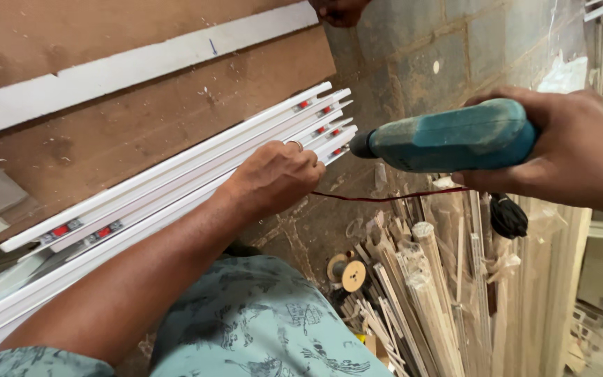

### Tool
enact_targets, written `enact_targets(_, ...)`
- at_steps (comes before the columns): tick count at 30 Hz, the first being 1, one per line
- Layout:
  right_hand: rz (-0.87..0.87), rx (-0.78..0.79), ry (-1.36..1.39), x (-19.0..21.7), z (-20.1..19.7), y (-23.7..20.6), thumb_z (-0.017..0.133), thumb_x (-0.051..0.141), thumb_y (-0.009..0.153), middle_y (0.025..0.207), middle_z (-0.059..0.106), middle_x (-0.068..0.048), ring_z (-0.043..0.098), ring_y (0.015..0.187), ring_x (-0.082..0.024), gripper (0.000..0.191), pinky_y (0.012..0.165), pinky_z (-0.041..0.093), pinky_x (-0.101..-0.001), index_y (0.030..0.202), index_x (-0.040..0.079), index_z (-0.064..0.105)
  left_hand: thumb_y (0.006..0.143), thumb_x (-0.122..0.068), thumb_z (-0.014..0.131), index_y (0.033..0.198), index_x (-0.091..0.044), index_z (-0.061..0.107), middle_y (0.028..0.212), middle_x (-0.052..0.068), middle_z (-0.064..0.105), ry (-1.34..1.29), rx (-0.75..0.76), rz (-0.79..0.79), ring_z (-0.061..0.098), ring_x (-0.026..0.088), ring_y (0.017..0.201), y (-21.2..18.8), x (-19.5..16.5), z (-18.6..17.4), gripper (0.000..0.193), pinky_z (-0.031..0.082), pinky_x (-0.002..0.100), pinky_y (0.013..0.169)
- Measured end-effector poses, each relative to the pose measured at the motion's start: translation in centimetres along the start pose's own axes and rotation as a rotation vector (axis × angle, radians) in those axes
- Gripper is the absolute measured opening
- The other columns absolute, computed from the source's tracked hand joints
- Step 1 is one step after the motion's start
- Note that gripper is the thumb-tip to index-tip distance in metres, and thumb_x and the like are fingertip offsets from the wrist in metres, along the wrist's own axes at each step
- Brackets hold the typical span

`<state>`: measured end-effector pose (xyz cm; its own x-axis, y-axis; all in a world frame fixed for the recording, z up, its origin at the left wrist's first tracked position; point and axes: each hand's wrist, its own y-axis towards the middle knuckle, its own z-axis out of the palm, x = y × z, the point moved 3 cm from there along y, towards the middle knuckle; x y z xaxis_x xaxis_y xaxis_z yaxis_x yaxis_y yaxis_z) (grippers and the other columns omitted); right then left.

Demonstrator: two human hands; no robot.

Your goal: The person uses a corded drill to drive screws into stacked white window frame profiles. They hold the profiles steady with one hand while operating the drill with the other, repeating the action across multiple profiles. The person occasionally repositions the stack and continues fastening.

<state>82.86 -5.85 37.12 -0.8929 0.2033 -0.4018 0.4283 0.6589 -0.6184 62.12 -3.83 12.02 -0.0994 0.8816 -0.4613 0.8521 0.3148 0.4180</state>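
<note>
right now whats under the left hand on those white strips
The left hand rests on a bundle of long white strips leaning against a brown board. The strip ends stick out past the fingers; the stretch beneath the palm is covered.

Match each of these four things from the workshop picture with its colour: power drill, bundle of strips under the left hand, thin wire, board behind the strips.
Things:
1. power drill
2. bundle of strips
3. thin wire
4. board

Colours:
A. brown
B. teal
C. red
D. white

Pairs: 1-B, 2-D, 3-C, 4-A. The right hand holds the drill; the left hand rests on the strips.
</note>
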Motion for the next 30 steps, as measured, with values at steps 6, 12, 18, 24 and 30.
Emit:
enact_targets(6, 0.014, 0.001, 0.045, 1.1, -1.3, -0.4, 0.097, 0.051, 0.057, 0.105, 0.081, -0.004, 0.078, 0.095, -0.022, 0.088, 0.095, 0.061, -0.0417, 0.136, 0.028, 0.065, 0.079, -0.011, 0.067, 0.08, -0.012, 0.069, 0.077, 0.008, 0.07, -0.069, -0.004, 0.009, 0.072, 0.024, 0.073, 0.0, 0.2, 1.1, 0.002, 0.056, 0.038, 0.058)
enact_targets(12, 0.082, -0.017, 0.093, 2.6, -4.5, -2.5, 0.087, 0.062, 0.059, 0.109, 0.08, 0.001, 0.076, 0.103, -0.023, 0.074, 0.095, 0.06, -0.0405, 0.126, 0.036, 0.067, 0.08, -0.017, 0.071, 0.09, -0.011, 0.067, 0.084, 0.01, 0.07, -0.087, 0.01, 0.005, 0.071, 0.03, 0.08, 1.1, 0.9, 0.2, 0.013, 0.056, 0.044, 0.065)
enact_targets(18, -0.006, -0.126, 0.187, 2.9, -6.4, -5.1, 0.09, 0.06, 0.058, 0.105, 0.079, -0.001, 0.075, 0.103, -0.026, 0.068, 0.092, 0.058, -0.0424, 0.117, 0.032, 0.07, 0.087, -0.03, 0.076, 0.098, -0.01, 0.066, 0.085, 0.011, 0.07, -0.164, 0.086, -0.045, 0.07, 0.033, 0.084, 1.5, -0.1, -2.7, 0.025, 0.055, 0.048, 0.07)
enact_targets(24, -0.009, -0.21, 0.237, 2.0, -6.0, -5.7, 0.088, 0.054, 0.053, 0.105, 0.078, -0.001, 0.074, 0.103, -0.025, 0.072, 0.093, 0.057, -0.0411, 0.118, 0.031, 0.07, 0.084, -0.034, 0.08, 0.084, -0.01, 0.068, 0.076, 0.009, 0.069, -0.339, -0.056, -0.188, 0.069, 0.03, 0.077, 3.0, 0.4, -4.4, 0.026, 0.053, 0.044, 0.068)
enact_targets(30, 0.032, -0.231, 0.206, 2.4, -5.0, -5.6, 0.088, 0.055, 0.055, 0.105, 0.078, -0.003, 0.073, 0.103, -0.026, 0.073, 0.092, 0.058, -0.0414, 0.121, 0.03, 0.069, 0.088, -0.027, 0.078, 0.081, -0.007, 0.066, 0.069, -0.002, 0.059, -0.923, -0.476, -0.572, 0.052, 0.01, 0.062, 3.7, 4.8, -2.7, 0.024, 0.043, 0.028, 0.055)
